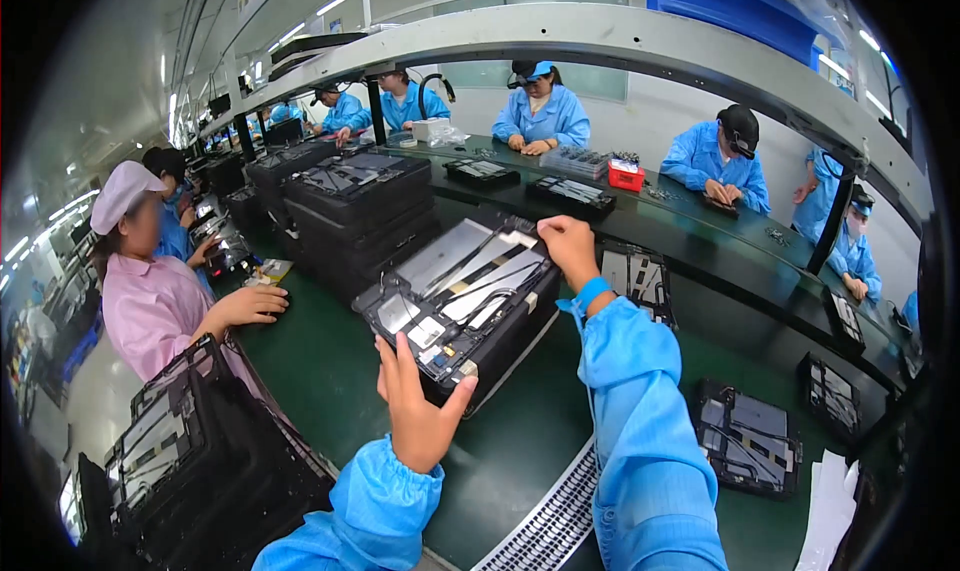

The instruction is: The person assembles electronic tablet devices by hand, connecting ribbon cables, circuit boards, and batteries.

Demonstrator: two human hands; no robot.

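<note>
Both my hands are on a black tray in front of me. In it lies a flat silver-and-black device housing with black cables, white patches and a small circuit piece at the near end. My left hand holds the near corner, thumb and fingers set apart along its edge. At the far right corner, my right hand grips the rim between thumb and fingers; a blue band circles that wrist. The tray is tilted and dark layers show beneath it; whether they are separate trays I cannot tell.
Tall stacks of black trays stand behind and left; another stack is at lower left. Filled trays lie to the right. A perforated white strip is near me. A person in pink rests a hand on the green table.
</note>
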